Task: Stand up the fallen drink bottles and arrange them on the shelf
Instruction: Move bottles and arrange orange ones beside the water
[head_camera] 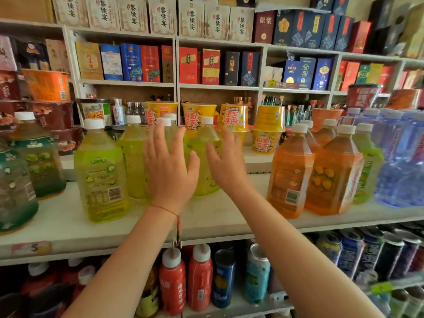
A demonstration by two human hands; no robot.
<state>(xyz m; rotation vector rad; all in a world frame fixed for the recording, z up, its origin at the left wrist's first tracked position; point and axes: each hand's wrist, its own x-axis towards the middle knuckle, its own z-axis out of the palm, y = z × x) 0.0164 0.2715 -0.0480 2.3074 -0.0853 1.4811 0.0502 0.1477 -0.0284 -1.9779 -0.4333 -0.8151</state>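
Several green drink bottles with white caps stand upright on the white shelf (68,226). One green bottle (101,173) stands at the front left, another (134,157) behind it. My left hand (168,166) is spread flat in front of a green bottle whose cap (164,122) shows above my fingers. My right hand (226,161), fingers straight, lies against the right side of the neighbouring green bottle (204,152). Neither hand grips anything. Orange bottles (291,173) stand upright to the right.
Dark green bottles (16,187) stand at the far left, blue water bottles (399,161) at the far right. Yellow noodle cups (268,131) sit on a raised ledge behind. Red bottles and cans (223,278) fill the shelf below. Boxed goods line the shelves above.
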